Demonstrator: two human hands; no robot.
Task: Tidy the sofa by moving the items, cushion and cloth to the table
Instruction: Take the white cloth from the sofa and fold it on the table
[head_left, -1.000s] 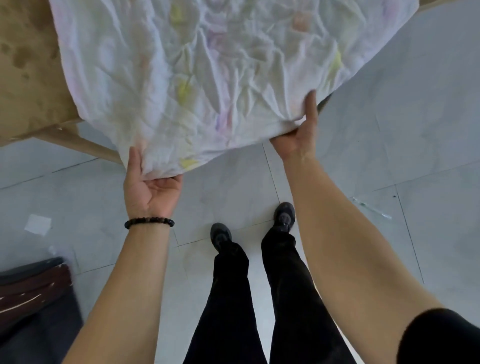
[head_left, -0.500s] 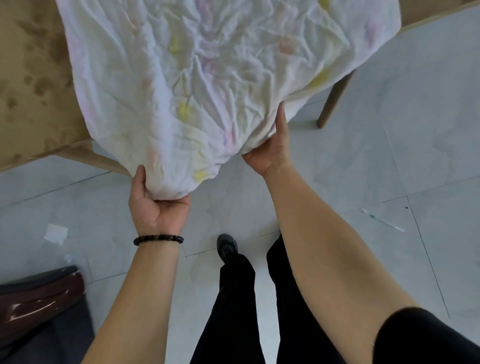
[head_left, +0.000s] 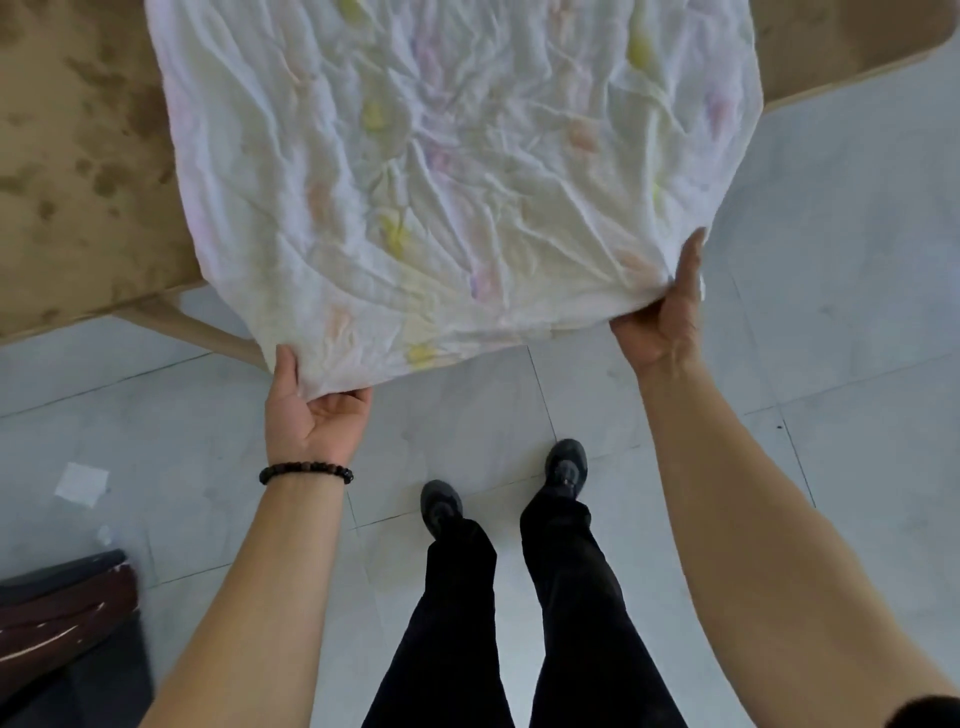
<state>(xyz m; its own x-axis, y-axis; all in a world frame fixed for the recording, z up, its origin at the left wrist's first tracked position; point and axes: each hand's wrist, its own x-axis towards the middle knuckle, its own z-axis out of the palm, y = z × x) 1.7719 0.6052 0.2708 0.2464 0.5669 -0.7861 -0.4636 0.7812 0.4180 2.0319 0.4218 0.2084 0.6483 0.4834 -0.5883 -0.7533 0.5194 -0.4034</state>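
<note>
Step in hand: laying the white crumpled cloth (head_left: 441, 182), faintly blotched in yellow and pink, onto the brown mottled worktop (head_left: 78, 156).
Cloth position: the far and middle portions lie spread over the worktop's near corner. The near edge overhangs the grey tiled floor (head_left: 831, 312) and is held up between the hands.
Left hand (head_left: 311, 415): palm up at the near left corner of the cloth. The thumb lies over the edge and the fingers are underneath, pinching the fabric.
Right hand (head_left: 660, 322): at the near right corner, thumb extended along the edge and fingers tucked beneath, clamped on the fabric.
Hand spacing: well apart, keeping the near edge fairly taut.
Other items: a dark bead bracelet (head_left: 306, 474) on the left wrist and a dark brown-and-black object (head_left: 57, 623) at lower left. Whether that object is the sofa cannot be told.
Progress: judged as late in the cloth step. No cushion or other items are in view.
Next move calls for: carrying both corners forward over the worktop edge, lowering them together, then releasing, so that no part hangs off and drags the cloth down.
</note>
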